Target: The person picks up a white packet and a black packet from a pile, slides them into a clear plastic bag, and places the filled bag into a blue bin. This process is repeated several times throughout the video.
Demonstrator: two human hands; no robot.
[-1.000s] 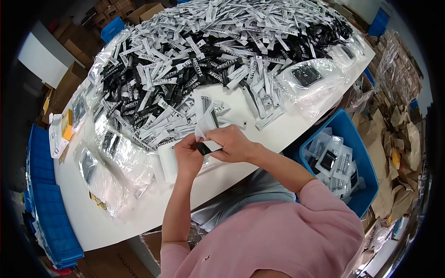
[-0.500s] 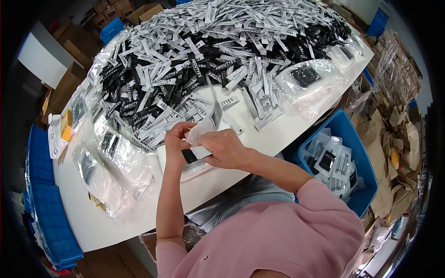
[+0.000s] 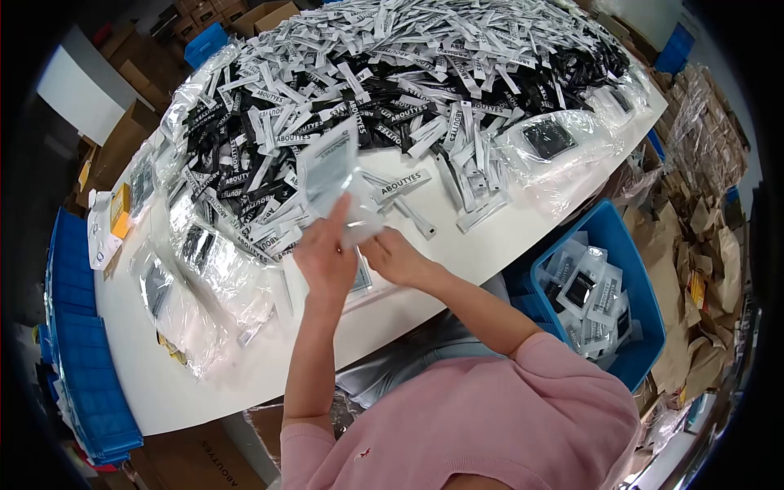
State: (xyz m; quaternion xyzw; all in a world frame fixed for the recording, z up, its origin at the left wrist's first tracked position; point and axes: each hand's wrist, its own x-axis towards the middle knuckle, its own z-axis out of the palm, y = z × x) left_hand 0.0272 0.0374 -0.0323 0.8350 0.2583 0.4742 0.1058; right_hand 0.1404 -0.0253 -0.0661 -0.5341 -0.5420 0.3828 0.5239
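A frosted plastic pouch (image 3: 329,167) with a grey printed panel stands raised over the table, a little blurred. My left hand (image 3: 327,255) grips its lower part, one finger stretched along the pouch. At the pouch's lower right corner, the fingers of my right hand (image 3: 398,256) are closed on its edge; the fingertips are partly hidden. Beneath the hands lies another flat pouch (image 3: 361,278), mostly covered by them. Just beyond my right hand, a white ABOUTYES sachet (image 3: 402,186) rests on the table.
A large heap of black and white sachets (image 3: 367,90) covers the back of the white table (image 3: 196,400). Clear plastic bags (image 3: 196,286) lie at left, more at right. A blue bin (image 3: 645,327) holding filled pouches stands right of me. Blue trays (image 3: 90,367) line the left edge.
The pouch has swung upright and its printed panel now shows. The black-and-white strip that was at my right hand is out of sight. My left hand has turned, its back now upward.
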